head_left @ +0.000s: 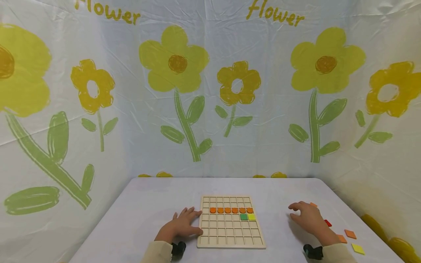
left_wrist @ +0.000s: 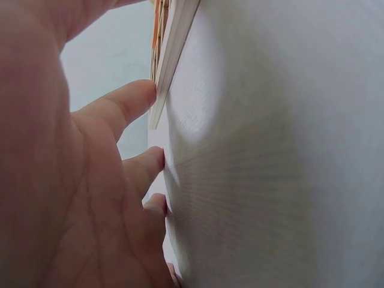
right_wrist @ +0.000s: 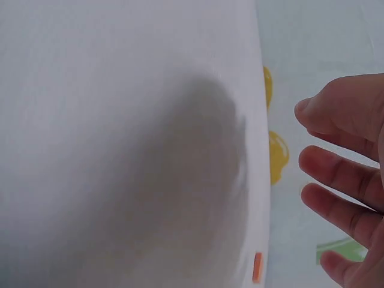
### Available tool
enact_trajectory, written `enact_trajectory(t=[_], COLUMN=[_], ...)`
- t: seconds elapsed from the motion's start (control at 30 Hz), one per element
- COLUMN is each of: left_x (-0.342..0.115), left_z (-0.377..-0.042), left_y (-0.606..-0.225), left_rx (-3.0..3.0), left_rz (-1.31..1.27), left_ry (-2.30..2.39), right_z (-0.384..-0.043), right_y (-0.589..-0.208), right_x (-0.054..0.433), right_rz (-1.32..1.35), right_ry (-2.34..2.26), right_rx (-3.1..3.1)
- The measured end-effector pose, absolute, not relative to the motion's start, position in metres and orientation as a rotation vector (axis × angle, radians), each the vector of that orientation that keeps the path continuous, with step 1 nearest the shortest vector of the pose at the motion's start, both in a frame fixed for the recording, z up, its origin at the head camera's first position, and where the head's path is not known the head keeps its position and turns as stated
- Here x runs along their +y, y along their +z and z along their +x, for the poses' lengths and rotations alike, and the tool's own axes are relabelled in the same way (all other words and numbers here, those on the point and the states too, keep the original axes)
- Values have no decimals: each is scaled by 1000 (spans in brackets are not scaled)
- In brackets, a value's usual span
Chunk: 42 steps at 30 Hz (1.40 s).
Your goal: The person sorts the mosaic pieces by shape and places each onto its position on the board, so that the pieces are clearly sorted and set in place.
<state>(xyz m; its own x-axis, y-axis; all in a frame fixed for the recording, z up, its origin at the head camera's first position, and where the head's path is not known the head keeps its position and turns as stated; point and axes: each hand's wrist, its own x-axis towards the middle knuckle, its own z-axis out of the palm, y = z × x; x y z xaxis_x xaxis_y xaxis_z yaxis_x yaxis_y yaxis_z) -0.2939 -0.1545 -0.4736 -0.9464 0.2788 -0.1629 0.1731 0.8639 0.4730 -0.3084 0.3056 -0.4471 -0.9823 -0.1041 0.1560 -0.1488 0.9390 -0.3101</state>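
Observation:
A pale wooden grid board (head_left: 227, 240) lies on the table in the head view. Several orange discs (head_left: 227, 210) form a row across it. Under the right end of that row sit a green square tile (head_left: 243, 217) and a yellow square tile (head_left: 251, 217). My left hand (head_left: 182, 224), fingers spread, touches the board's left edge with thumb and fingertip; the left wrist view shows a fingertip against the board's side (left_wrist: 174, 60). Right of the board, my right hand (head_left: 307, 218) hovers over the table, fingers loosely bent, thumb and fingertips apart, holding nothing.
Loose tiles lie around and beyond my right forearm: a red one (head_left: 328, 223), a yellow one (head_left: 358, 249) and several orange ones (head_left: 350, 234). A flower-printed cloth (head_left: 263, 146) hangs behind the white table (head_left: 158, 193) and along both sides.

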Motion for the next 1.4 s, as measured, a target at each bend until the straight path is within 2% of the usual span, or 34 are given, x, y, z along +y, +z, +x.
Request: enact_trajectory(t=[0.2, 0.8, 1.4], left_x=[-155, -153, -155], left_z=[-294, -291, -294], left_y=[-474, -468, -476], left_rx=[2820, 2815, 2834], left_rz=[353, 360, 393], left_ry=[677, 673, 676], right_z=[-306, -297, -287], right_y=[-449, -453, -450], right_x=[324, 370, 377], right_rz=[191, -153, -396], right_ry=[422, 480, 574], right_rx=[-2900, -3021, -3126])
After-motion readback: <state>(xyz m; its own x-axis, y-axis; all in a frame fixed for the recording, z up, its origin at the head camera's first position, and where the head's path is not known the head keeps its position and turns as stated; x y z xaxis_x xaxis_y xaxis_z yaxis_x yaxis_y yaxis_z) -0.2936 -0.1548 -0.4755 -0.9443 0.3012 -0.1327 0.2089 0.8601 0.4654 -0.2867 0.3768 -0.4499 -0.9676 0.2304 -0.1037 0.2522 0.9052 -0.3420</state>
